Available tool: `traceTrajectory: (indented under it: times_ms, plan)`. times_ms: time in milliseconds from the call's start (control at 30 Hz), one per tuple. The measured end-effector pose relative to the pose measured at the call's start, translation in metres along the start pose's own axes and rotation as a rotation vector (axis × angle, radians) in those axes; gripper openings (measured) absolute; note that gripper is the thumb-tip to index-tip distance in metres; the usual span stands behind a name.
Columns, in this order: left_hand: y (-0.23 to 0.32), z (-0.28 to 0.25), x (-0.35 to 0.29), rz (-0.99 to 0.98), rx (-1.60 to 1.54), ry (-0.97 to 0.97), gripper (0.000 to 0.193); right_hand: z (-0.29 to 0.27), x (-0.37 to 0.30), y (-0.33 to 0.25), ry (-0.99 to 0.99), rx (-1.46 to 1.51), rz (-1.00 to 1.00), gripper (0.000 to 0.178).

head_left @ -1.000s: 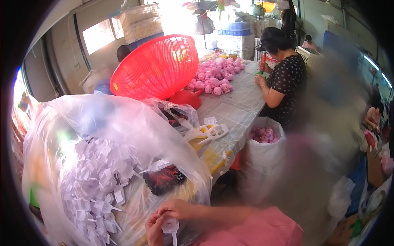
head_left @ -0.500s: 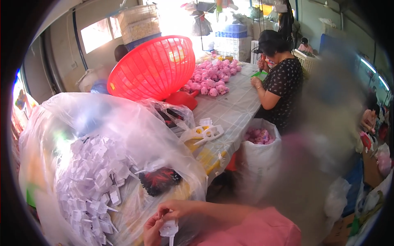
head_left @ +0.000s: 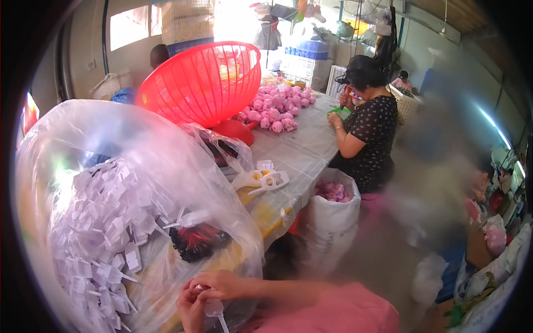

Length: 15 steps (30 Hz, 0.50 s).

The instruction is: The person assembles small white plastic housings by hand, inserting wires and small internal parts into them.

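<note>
Along the pale grey desk [head_left: 294,155] with a line-patterned cover, a red slatted plastic basket [head_left: 200,83] stands tilted beside heaped round pink pieces [head_left: 273,110]. Nearer, a large translucent plastic bag [head_left: 119,119] holds a pile of white plastic pieces [head_left: 108,211], with a red-and-black bristly bundle [head_left: 200,242] to the pile's right. Close together at the lower edge, the left hand [head_left: 190,306] and right hand [head_left: 221,284] are clamped by their fingers on one white stemmed plastic piece [head_left: 213,308], its stem pointing down.
</note>
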<state>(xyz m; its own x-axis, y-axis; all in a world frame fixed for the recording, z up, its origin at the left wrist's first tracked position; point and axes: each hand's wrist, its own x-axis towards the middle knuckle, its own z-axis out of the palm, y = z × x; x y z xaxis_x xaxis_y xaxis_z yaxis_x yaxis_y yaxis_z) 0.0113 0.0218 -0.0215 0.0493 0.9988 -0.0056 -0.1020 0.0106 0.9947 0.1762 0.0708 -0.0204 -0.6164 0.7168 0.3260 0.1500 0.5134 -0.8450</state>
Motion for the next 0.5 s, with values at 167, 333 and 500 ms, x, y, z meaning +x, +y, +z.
traceTrajectory:
  times_ms: [167, 333, 500]
  plan:
    - [-0.007, -0.003, 0.005, 0.012, -0.024, -0.002, 0.007, 0.005, 0.008, 0.011, 0.07, -0.084, -0.034, 0.024]
    - [-0.012, -0.016, 0.012, -0.087, 0.149, -0.093, 0.007, -0.002, 0.015, -0.007, 0.171, -0.179, -0.154, 0.015]
    - [-0.012, -0.01, 0.018, -0.061, 0.063, -0.045, 0.007, 0.002, 0.017, 0.004, 0.148, -0.069, -0.038, 0.012]
